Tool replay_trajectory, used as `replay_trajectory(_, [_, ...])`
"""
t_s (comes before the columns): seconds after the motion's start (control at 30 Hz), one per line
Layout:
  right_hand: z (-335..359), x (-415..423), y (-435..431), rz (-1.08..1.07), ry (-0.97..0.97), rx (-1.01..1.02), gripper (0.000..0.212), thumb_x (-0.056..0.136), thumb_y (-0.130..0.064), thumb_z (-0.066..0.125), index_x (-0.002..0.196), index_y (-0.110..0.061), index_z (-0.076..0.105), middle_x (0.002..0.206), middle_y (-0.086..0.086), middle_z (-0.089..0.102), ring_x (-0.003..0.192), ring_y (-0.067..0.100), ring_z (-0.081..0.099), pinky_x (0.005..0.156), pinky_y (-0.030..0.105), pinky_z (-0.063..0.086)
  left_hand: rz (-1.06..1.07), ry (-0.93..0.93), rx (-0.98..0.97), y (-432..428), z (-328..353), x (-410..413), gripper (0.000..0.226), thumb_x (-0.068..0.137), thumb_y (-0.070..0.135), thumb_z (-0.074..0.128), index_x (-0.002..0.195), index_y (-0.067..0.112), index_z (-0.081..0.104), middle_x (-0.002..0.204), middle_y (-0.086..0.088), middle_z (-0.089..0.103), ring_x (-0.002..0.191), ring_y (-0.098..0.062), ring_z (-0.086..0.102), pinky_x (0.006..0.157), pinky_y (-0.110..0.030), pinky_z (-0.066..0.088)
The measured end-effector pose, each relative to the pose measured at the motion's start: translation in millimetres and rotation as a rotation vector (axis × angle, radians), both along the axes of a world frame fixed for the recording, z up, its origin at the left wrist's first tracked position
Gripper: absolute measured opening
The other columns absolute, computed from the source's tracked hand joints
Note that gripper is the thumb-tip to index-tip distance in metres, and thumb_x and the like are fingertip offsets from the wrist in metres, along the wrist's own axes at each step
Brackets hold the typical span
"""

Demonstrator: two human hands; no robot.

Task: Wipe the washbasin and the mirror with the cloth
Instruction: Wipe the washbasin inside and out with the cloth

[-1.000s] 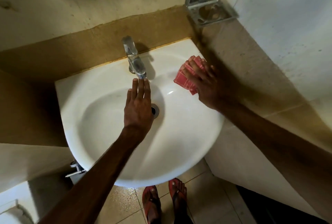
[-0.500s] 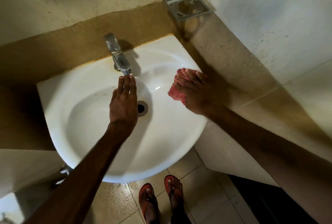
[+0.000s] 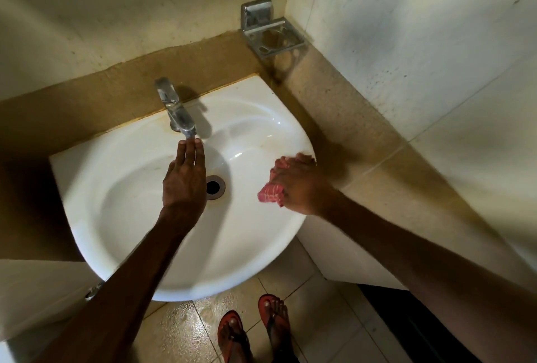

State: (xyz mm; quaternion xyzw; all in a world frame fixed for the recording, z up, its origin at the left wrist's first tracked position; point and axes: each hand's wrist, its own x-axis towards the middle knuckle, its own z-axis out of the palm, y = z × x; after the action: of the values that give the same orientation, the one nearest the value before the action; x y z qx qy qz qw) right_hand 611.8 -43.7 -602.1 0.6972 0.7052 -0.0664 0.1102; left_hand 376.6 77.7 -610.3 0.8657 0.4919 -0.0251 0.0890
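A white corner washbasin (image 3: 122, 188) fills the middle of the head view, with a chrome tap (image 3: 174, 109) at its back and a drain (image 3: 214, 187) in the bowl. My right hand (image 3: 299, 185) presses a folded red cloth (image 3: 271, 192) flat against the basin's right rim. My left hand (image 3: 184, 176) hovers over the bowl, fingers straight and together, with the fingertips just under the tap spout. It holds nothing. No mirror is in view.
A chrome soap holder (image 3: 270, 34) is fixed to the wall in the corner above the basin. Tiled walls close in at the back and right. My feet in red sandals (image 3: 252, 330) stand on the wet tiled floor below the basin.
My right hand has slid the cloth along the right rim from near the back toward the front. The left hand stays under the spout. The camera has tilted upward a little.
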Motion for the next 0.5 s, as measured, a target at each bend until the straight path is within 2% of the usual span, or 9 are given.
replay_trajectory(0.07, [9, -20, -9, 0.023, 0.020, -0.085, 0.045, 0.081, -0.046, 0.041, 0.103, -0.023, 0.073, 0.103, -0.002, 0.072, 0.102, 0.022, 0.066, 0.099, 0.044, 0.048, -0.001, -0.013, -0.028, -3, 3, -6, 0.098, 0.087, -0.005, 0.061, 0.161, 0.008, -0.001, 0.170, -0.008, -0.005, 0.158, -0.029, 0.002, 0.114, -0.044, 0.040])
replay_trajectory(0.17, [21, -36, -17, 0.026, 0.084, -0.159, 0.041, 0.086, -0.045, 0.051, 0.113, -0.023, 0.072, 0.108, 0.001, 0.074, 0.102, 0.023, 0.068, 0.097, 0.044, 0.051, -0.006, -0.039, -0.083, -5, 12, -10, 0.097, 0.086, -0.003, 0.063, 0.161, 0.008, 0.003, 0.170, -0.007, -0.004, 0.158, -0.028, 0.003, 0.114, -0.045, 0.040])
replay_trajectory(0.23, [27, -45, -21, -0.003, 0.155, -0.198, 0.038, 0.092, -0.041, 0.053, 0.118, -0.021, 0.071, 0.111, 0.002, 0.075, 0.102, 0.024, 0.069, 0.096, 0.043, 0.053, -0.010, -0.013, -0.106, -7, 19, -12, 0.095, 0.088, 0.004, 0.064, 0.161, 0.008, 0.004, 0.170, -0.008, -0.003, 0.158, -0.029, 0.007, 0.120, -0.045, 0.034])
replay_trajectory(0.3, [31, -54, -28, -0.037, 0.223, -0.228, 0.035, 0.095, -0.039, 0.056, 0.119, -0.019, 0.071, 0.109, 0.005, 0.076, 0.099, 0.026, 0.071, 0.092, 0.041, 0.055, -0.040, 0.147, -0.138, -17, 27, -15, 0.085, 0.093, 0.014, 0.058, 0.161, 0.007, 0.006, 0.170, -0.011, 0.000, 0.157, -0.027, 0.011, 0.126, -0.045, 0.019])
replay_trajectory(0.37, [34, -66, -34, -0.063, 0.274, -0.259, 0.033, 0.098, -0.037, 0.057, 0.119, -0.015, 0.071, 0.108, 0.007, 0.077, 0.098, 0.027, 0.071, 0.092, 0.039, 0.055, -0.068, 0.240, -0.207, -41, 31, -21, 0.067, 0.096, 0.026, 0.043, 0.158, 0.008, 0.023, 0.166, -0.013, 0.021, 0.154, -0.025, 0.022, 0.125, -0.043, 0.016])
replay_trajectory(0.43, [42, -80, -40, -0.079, 0.331, -0.306, 0.033, 0.100, -0.034, 0.056, 0.121, -0.013, 0.070, 0.113, 0.007, 0.076, 0.102, 0.028, 0.070, 0.092, 0.034, 0.051, -0.065, 0.246, -0.328, -72, 38, -31, 0.062, 0.093, 0.038, 0.027, 0.147, 0.014, 0.044, 0.153, -0.007, 0.044, 0.144, -0.024, 0.039, 0.120, -0.038, 0.029])
replay_trajectory(0.5, [48, -93, -44, -0.089, 0.403, -0.366, 0.032, 0.104, -0.031, 0.054, 0.126, -0.012, 0.069, 0.119, 0.009, 0.073, 0.108, 0.029, 0.068, 0.091, 0.035, 0.048, -0.003, 0.159, -0.475, -100, 47, -41, 0.047, 0.097, 0.039, 0.043, 0.136, 0.016, 0.056, 0.142, -0.006, 0.056, 0.134, -0.027, 0.051, 0.111, -0.037, 0.041])
